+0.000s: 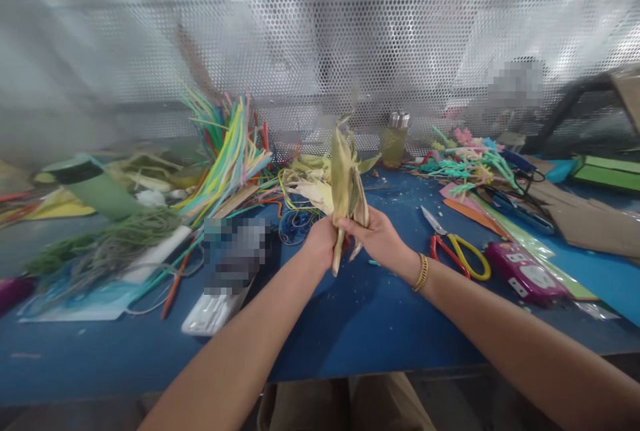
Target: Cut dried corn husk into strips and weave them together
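Note:
A bunch of dry, pale green-yellow corn husks (342, 174) stands upright in front of me, above the blue table (340, 331). My left hand (321, 241) is closed round its lower part. From the other side my right hand (374, 234) pinches the same bunch, thumb across the front. The narrow ends poke out below both hands, and some of my fingers are hidden behind the husks. More husks (309, 171) lie just behind, partly covered by the held ones.
Scissors (463, 254) with red and yellow handles lie right of my hands, beside a purple case (527, 272). Coloured pipe cleaners (225, 161) are heaped at left, near a green cup (100, 187). A glass bottle (395, 141) stands before the perforated metal screen (410, 37).

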A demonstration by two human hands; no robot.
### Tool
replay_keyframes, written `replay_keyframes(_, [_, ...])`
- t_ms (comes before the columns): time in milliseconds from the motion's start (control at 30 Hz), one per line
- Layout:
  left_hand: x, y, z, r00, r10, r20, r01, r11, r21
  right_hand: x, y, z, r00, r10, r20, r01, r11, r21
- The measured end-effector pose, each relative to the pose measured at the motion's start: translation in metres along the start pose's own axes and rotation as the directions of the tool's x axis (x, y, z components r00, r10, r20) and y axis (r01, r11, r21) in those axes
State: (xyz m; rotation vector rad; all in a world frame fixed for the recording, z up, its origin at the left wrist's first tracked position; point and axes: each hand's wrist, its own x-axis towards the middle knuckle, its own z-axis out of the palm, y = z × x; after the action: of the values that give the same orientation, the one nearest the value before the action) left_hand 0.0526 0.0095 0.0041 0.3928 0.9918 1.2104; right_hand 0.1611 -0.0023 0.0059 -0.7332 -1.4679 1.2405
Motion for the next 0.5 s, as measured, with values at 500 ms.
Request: replay_keyframes(500, [0.013,-0.003,-0.008,1.000,-0.003,0.012,0.002,1.000,0.021,-0.005,-0.011,0.016,0.990,0.090,-0.107,-0.041,0.920,0.390])
